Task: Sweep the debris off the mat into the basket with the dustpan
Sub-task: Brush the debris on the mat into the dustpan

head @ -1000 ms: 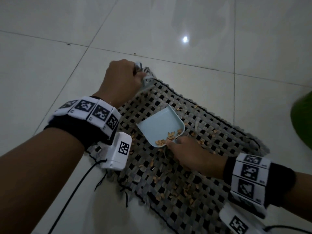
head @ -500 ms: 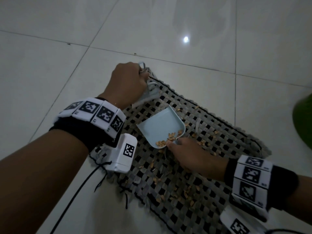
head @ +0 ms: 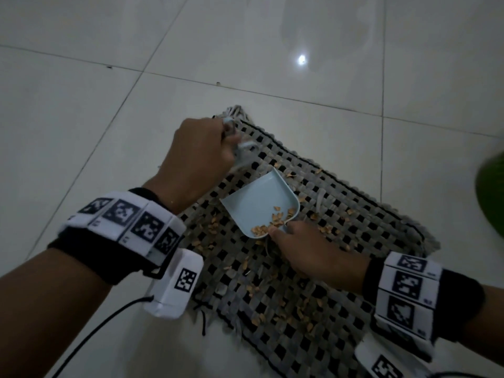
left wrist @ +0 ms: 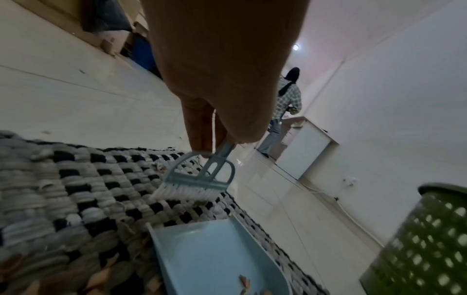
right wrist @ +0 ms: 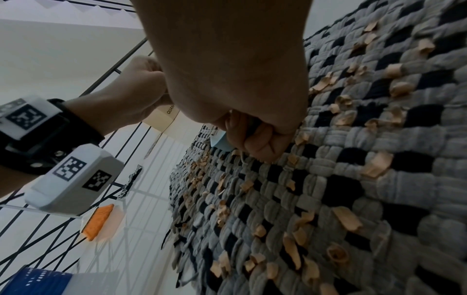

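Your left hand (head: 199,148) is curled tight round the thin handle of the little brush (left wrist: 199,179); its white bristles touch the woven mat (head: 341,309) near the far corner; your right hand (head: 305,252) pinches the near end of the blue dustpan (head: 259,205), so that grip is closed on the pan.

The dustpan lies flat on the mat, between your two hands; its open mouth points away from you, toward the brush; the brush sits just past that mouth, a bit to the left; so I think the next pull should come straight back toward you, into the pan.

Some debris (head: 275,222) is already in the pan, at the back by your thumb; much more debris lies on the mat near you and to the right; the job looks far from done.

The green basket (left wrist: 427,239) stands on the floor off to your right, well apart from the mat; your right hand is nearer to it.
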